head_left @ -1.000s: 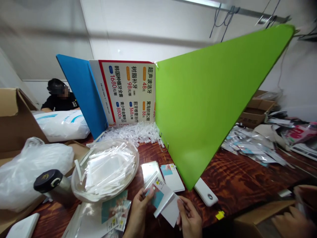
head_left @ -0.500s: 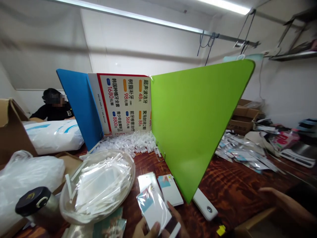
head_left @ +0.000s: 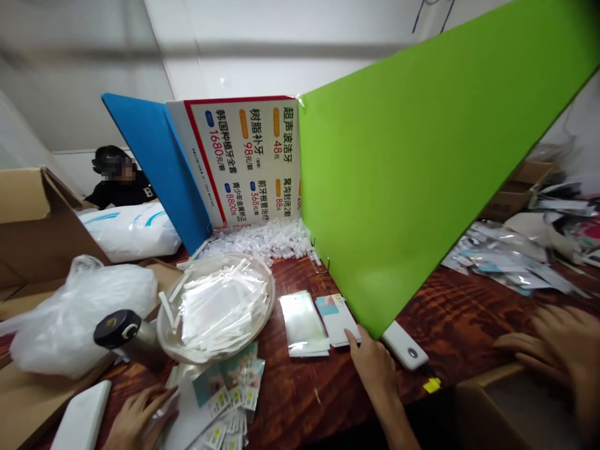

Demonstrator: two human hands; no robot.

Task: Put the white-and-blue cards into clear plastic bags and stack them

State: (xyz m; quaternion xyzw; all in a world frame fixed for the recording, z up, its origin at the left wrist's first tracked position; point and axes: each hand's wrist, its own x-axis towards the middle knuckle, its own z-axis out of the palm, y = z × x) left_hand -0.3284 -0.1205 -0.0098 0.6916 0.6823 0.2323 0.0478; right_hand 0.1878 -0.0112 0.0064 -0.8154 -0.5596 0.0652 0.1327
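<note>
Of the two hands, the right hand (head_left: 375, 362) lies open and flat, one fingertip on the card stack (head_left: 338, 320) at the foot of the green divider (head_left: 422, 187), seemingly squaring it. The left hand (head_left: 138, 415), loosely spread and holding nothing, rests on the loose cards (head_left: 225, 400) on the table (head_left: 304, 387), well left of that divider. Nearer it sit a sleeve stack (head_left: 302, 322) and a bowl (head_left: 215, 309). Another person's hand (head_left: 557, 344), beyond the divider, blurs at the frame edge.

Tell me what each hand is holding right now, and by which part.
Nothing is held. The right hand touches the near edge of the card stack with a fingertip; the left hand lies flat on the loose printed packets.
</note>
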